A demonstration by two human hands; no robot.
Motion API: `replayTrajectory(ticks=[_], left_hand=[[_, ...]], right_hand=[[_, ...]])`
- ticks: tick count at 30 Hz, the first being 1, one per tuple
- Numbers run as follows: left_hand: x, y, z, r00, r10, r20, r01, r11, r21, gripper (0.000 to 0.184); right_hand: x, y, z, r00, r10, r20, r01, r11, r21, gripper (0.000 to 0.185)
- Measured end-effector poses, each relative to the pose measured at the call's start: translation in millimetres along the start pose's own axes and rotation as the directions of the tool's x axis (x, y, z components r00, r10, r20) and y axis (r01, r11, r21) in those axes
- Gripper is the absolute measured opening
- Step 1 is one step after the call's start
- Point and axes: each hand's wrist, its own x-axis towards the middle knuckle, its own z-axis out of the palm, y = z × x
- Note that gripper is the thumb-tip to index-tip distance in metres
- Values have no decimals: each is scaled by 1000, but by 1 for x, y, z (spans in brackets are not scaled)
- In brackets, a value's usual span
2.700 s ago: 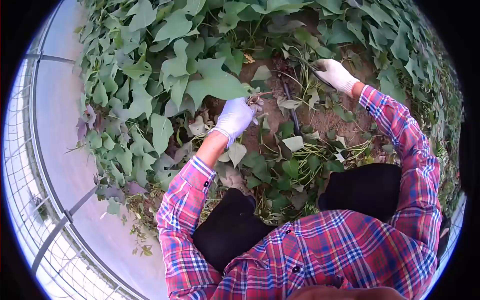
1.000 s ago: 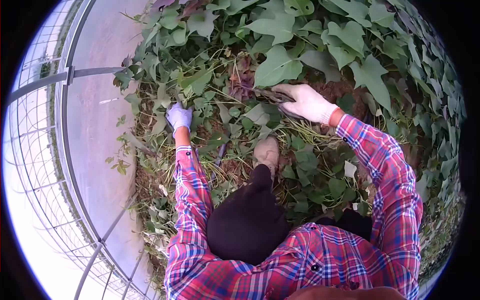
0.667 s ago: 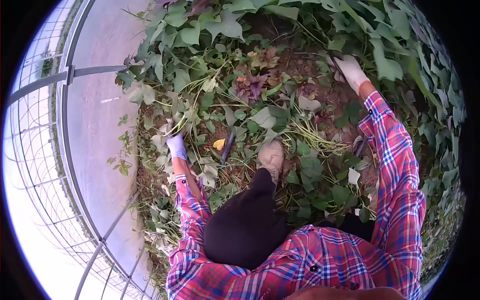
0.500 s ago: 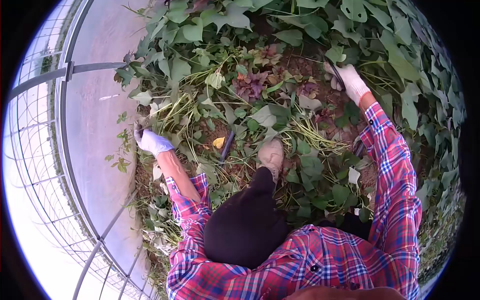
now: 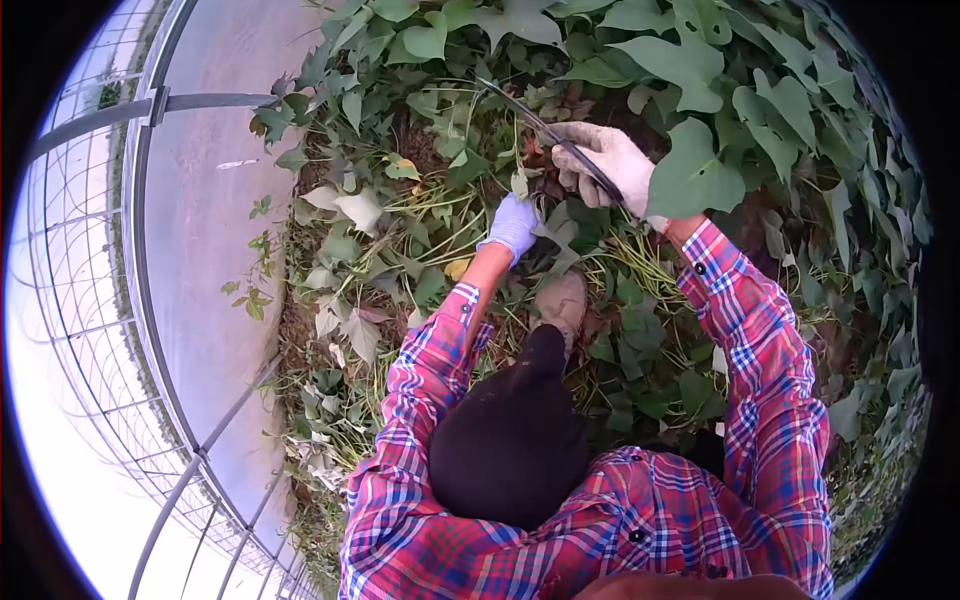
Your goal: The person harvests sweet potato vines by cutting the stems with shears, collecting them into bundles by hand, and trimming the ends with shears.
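Note:
My right hand point(image 5: 610, 170), in a whitish work glove, is closed round a long, dark, slightly curved sickle point(image 5: 535, 120). Its thin end points up and left over the vines. Just below and left of it, my left hand point(image 5: 512, 228), in a pale lavender-white glove, is closed low among the plants. A leafy vine stem point(image 5: 519, 183) rises from its fingers, which are mostly hidden from above. Cut-looking, trailing green stems point(image 5: 640, 265) lie to the right of my left hand. A large green leaf point(image 5: 690, 180) partly covers my right wrist.
Dense broad-leaved vines point(image 5: 790, 120) fill the top and right. My shoe point(image 5: 561, 300) stands on the plant-covered ground near my left hand. A yellow leaf point(image 5: 457, 269) lies by my left wrist. On the left runs a translucent plastic sheet wall point(image 5: 215, 200) with metal pipes point(image 5: 140, 210).
My left hand has moved right from the plastic wall's edge to the middle vines. My right hand has come left and down with the sickle, so both hands are now close together.

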Motion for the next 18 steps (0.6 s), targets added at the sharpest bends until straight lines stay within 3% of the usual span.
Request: replayTrajectory(ticks=[2,3,5,6,8,9,10,11,12,13,15,16,17,18], left_hand=[[-18,37,-20,985,167,48,-174,943,283,20],[-18,51,-40,964,122,237,-195,929,315,26],[-18,16,-3,959,278,-63,-257,939,229,41],[-24,16,-19,939,341,-48,-322,919,226,57],[-48,33,-58,954,300,-5,-300,954,17,38],[-56,47,-104,930,156,332,-124,985,-116,44],[-61,35,-116,951,99,294,-26,970,-241,41],[-67,23,-124,964,34,263,68,928,-368,39],[-66,2,-123,974,-99,203,197,812,-549,36],[-63,-4,-129,957,-288,44,218,607,-764,27],[-46,-17,-151,835,-543,-87,174,412,-894,21],[-32,-42,-146,832,-495,-251,124,607,-785,20],[-17,-63,-140,822,-441,-361,191,810,-554,21],[-8,-68,-142,818,-359,-449,259,928,-268,23]], right_hand=[[16,5,14,996,60,61,-59,998,-23,44],[27,13,20,993,71,96,-68,997,-35,42],[45,28,33,982,113,154,-94,988,-125,34],[55,36,35,964,198,179,-182,978,-105,32],[74,61,34,944,285,163,-276,958,-78,28],[78,73,30,942,320,100,-319,948,-25,27],[80,83,23,933,358,34,-359,933,30,27],[82,92,10,922,376,95,-382,922,61,27],[77,93,6,926,374,52,-376,926,42,27],[73,93,3,929,370,6,-370,929,21,28],[76,96,1,938,346,18,-345,938,-23,29],[78,97,3,927,375,11,-374,927,-34,29],[81,96,5,916,401,4,-400,915,-47,28],[79,94,8,923,386,-9,-385,919,-80,28]])
